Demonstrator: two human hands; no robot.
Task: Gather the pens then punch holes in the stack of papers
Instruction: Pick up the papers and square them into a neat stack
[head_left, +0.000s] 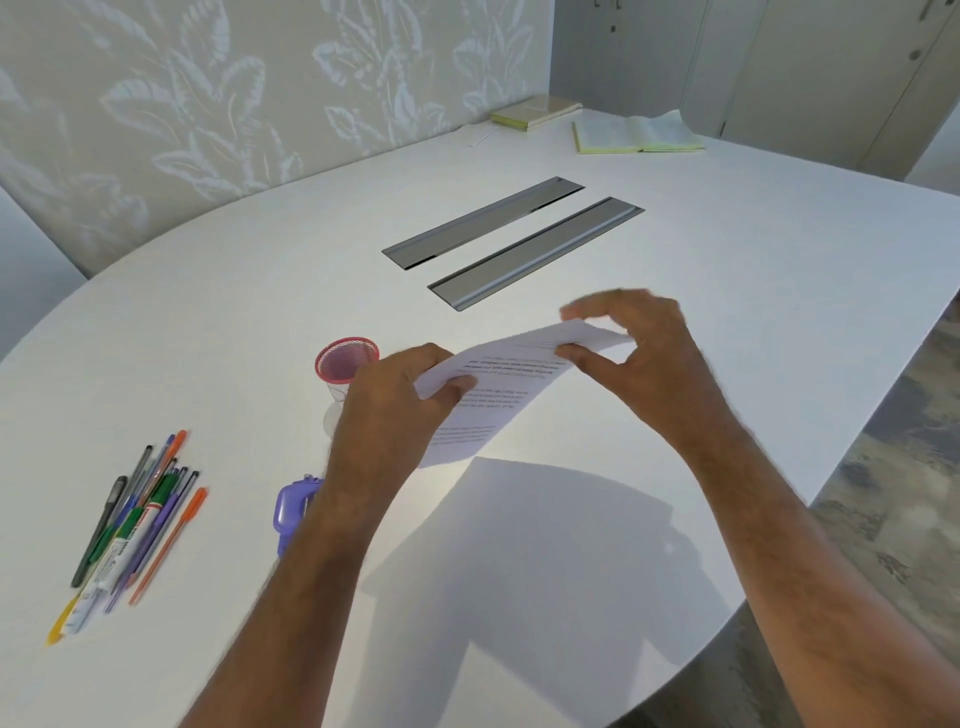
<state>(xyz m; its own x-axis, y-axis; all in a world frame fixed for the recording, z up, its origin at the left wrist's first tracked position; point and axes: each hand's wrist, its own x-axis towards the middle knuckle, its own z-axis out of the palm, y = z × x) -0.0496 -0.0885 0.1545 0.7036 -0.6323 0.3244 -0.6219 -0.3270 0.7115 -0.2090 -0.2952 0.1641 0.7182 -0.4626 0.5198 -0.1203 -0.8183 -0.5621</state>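
A stack of printed white papers (498, 387) is held tilted above the white table (234, 332). My left hand (395, 410) grips its left edge, thumb on top. At the stack's far right corner, my right hand (644, 358) pinches it between thumb and fingers. Several pens and markers (137, 517) lie loose in a bunch at the table's left. A purple hole punch (291, 509) sits on the table beside my left forearm, partly hidden by it. A pink mesh pen cup (345, 364) stands just left of my left hand, with nothing visible inside it.
Two long grey cable-tray lids (511, 241) are set into the table beyond the papers. An open book (636, 135) and a closed book (535, 111) lie at the far end. The table's curved edge runs down the right side, with floor (883, 519) beyond.
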